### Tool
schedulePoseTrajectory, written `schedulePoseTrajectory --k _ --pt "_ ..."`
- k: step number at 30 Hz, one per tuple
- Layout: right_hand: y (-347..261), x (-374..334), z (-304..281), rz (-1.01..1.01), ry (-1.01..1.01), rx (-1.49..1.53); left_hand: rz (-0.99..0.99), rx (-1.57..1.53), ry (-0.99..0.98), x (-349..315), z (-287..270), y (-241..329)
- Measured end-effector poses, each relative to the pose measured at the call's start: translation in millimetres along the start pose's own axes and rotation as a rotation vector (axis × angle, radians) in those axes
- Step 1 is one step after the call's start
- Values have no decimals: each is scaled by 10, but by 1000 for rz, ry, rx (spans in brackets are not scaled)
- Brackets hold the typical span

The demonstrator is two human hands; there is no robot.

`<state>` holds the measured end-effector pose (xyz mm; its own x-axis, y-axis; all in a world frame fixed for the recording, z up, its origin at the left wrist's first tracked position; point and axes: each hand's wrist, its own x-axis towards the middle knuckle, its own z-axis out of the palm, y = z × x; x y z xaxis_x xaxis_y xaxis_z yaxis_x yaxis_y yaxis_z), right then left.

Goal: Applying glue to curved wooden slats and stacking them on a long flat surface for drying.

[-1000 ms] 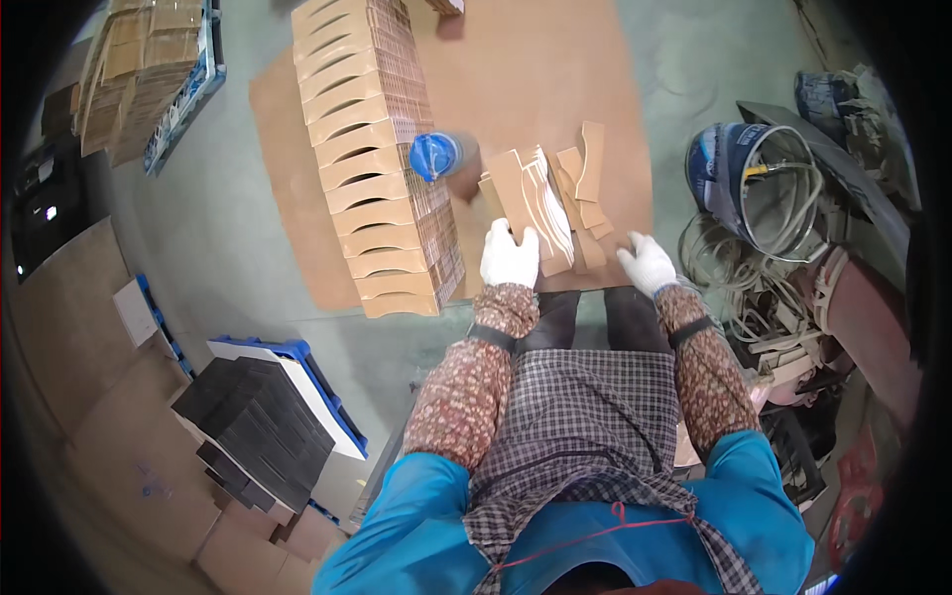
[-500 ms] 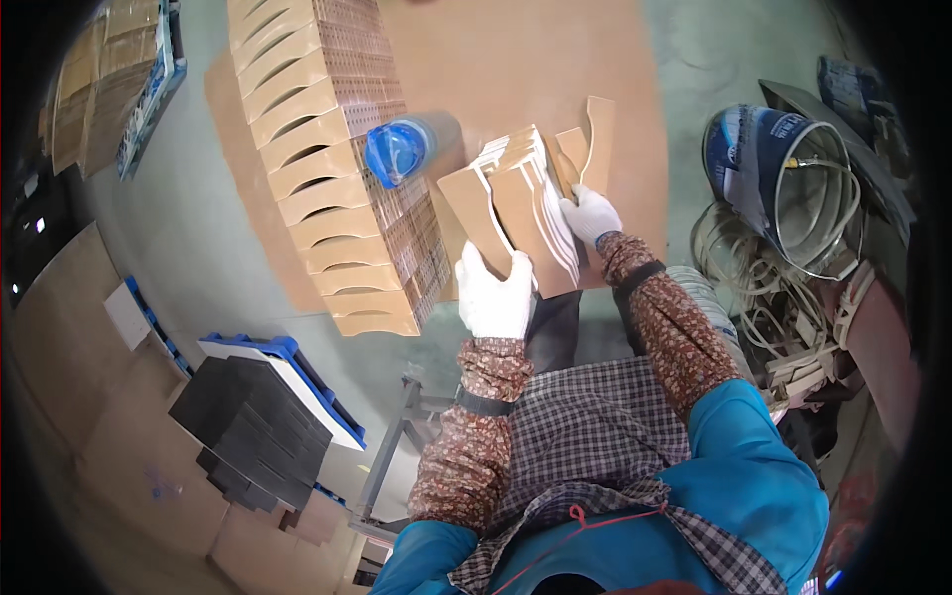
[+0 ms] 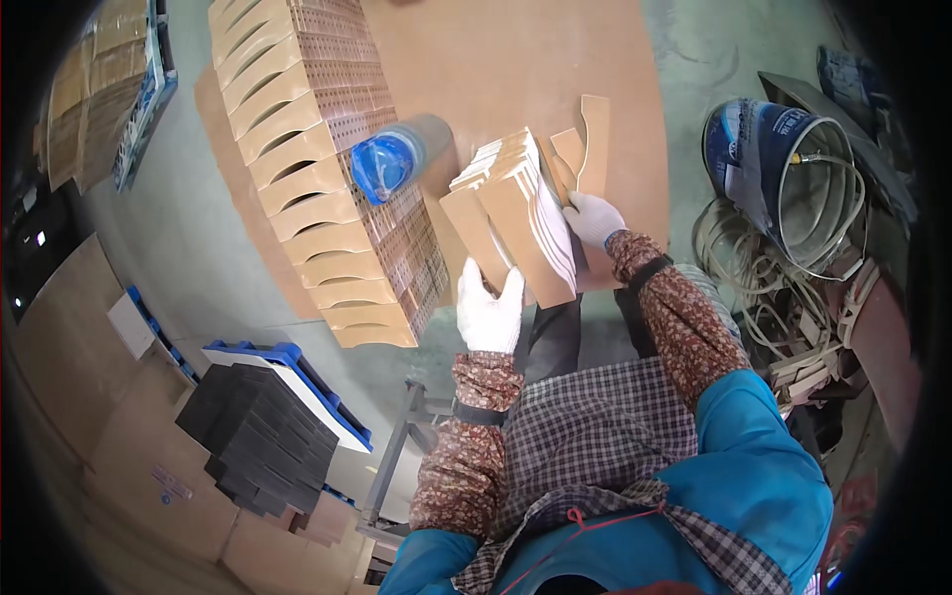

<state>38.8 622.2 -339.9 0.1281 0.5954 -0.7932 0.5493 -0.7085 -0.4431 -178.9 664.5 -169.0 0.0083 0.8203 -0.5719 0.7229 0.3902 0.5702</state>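
A small stack of brown cardboard pieces with curved, white edges [image 3: 528,233] sits in front of me on the cardboard-topped table [image 3: 526,59]. My left hand [image 3: 489,312], in a white glove, grips the near end of a brown cardboard piece [image 3: 469,220] at the stack's left side, thumb and fingers on either side. On the right, my gloved right hand [image 3: 595,218] closes on the lower end of narrow wavy cardboard strips [image 3: 592,149] that stand fanned beside the stack. Beyond the left piece lies a clear cylinder with a blue end [image 3: 382,169].
Long rows of stacked cardboard pieces with arched cut-outs [image 3: 297,183] line the table's left. On the right floor stand a blue metal drum [image 3: 759,164] and coiled pale hose [image 3: 754,268]. A pallet with black blocks [image 3: 263,426] is at lower left.
The left cardboard piece now sits closer against the stack, and my left hand has shifted slightly down. My right hand stays on the strips. The whole view has shifted a little.
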Motion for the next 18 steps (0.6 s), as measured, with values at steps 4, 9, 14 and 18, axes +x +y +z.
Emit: schedulePoseTrajectory --k 4,9,14,18 --pt "13 -83 -18 -21 141 -66 23 87 -27 25 -18 59" --pt "6 -285 -111 -20 257 92 -62 -28 16 42 -33 286" --pt "-186 -288 -146 -53 276 108 62 155 221 169 190 569" --pt "-337 -2 -230 69 481 35 166 306 331 309 443 698"
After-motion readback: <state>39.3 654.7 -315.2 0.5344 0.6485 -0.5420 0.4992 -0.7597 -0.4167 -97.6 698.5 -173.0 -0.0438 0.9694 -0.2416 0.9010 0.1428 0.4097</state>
